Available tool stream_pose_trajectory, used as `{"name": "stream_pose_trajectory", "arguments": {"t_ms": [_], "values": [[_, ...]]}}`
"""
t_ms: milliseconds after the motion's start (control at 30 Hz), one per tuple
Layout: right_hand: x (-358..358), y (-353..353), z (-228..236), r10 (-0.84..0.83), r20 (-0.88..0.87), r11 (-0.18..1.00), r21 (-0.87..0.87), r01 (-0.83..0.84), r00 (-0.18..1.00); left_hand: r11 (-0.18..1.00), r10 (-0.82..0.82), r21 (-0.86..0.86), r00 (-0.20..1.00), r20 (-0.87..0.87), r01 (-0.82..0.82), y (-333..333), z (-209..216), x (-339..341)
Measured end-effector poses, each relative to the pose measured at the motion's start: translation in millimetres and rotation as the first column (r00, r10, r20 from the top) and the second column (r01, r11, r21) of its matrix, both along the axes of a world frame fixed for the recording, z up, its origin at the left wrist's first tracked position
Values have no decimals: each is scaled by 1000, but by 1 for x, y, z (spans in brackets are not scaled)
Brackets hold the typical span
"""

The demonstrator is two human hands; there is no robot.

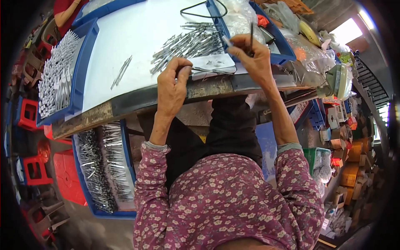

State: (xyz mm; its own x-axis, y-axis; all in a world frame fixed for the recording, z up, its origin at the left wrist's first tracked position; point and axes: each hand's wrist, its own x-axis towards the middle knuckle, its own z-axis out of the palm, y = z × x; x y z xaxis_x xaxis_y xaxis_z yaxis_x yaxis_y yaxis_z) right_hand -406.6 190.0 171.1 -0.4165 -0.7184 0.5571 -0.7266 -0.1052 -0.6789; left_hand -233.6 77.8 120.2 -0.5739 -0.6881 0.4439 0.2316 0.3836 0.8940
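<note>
My left hand (173, 85) rests at the near edge of the white work surface (137, 37), its fingers pinching a thin dark metal piece (210, 70) that lies toward the right. Just beyond it, my right hand (252, 56) is closed on a thin dark rod (251, 32) that points up and away, with a small pale tube (227, 41) at its fingertips. A heap of thin grey metal pins (189, 43) lies just beyond both hands. A black wire (200, 10) loops at the far edge.
A blue tray of upright grey pins (56, 79) sits at the left. Another blue tray of pins (102, 166) stands low by my left knee. Red stools (35, 168), clear bags (246, 14), a pale green fan (339, 81) and stacked boxes (350, 162) crowd the sides. Another person's arm (66, 14) shows far left.
</note>
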Motion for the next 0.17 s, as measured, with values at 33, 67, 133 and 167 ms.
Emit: {"name": "stream_pose_trajectory", "arguments": {"t_ms": [33,67,133,167], "values": [[14,4,1,46,-20,997,64,-44,999,999,-38,24,999,-28,39,1,-3,0],[23,6,0,126,-132,992,41,-122,983,996,-79,44,995,-57,82,3,-5,-1],[37,11,-4,154,-299,987,98,-130,942,989,-113,93,993,-46,117,7,-7,1],[43,16,1,162,-368,982,152,-113,915,979,-148,137,988,-45,153,9,-7,2]]}}
